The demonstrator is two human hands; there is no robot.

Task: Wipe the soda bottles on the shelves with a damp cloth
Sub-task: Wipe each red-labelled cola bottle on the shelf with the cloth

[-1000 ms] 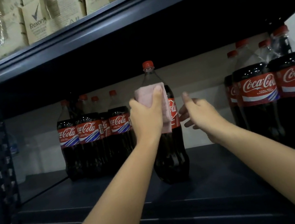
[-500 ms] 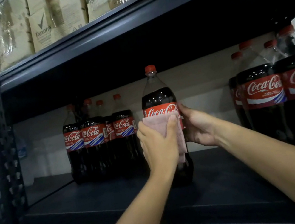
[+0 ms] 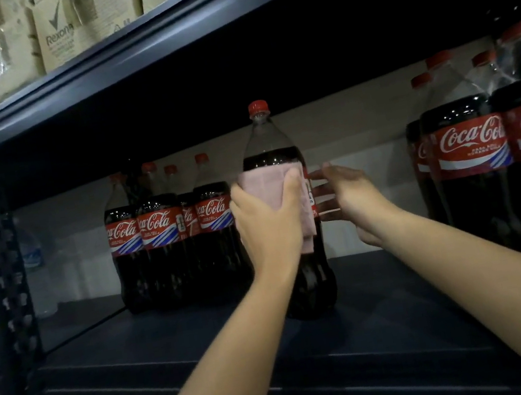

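Wiping a lone Coca-Cola bottle (image 3: 284, 214) upright mid-shelf, the left hand (image 3: 266, 220) presses a pink cloth (image 3: 273, 188) around its label while the right hand (image 3: 349, 197), fingers spread and holding nothing, hovers beside it, probably needing to steady the bottle next

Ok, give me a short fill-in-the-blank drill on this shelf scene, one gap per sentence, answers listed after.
1. The left hand presses a ____ cloth against the lone bottle.
2. That bottle's cap is ____.
3. The right hand has its fingers ____, beside the bottle.
4. The cartons on the upper shelf read ____.

Missing words: pink; red; spread; Rexona
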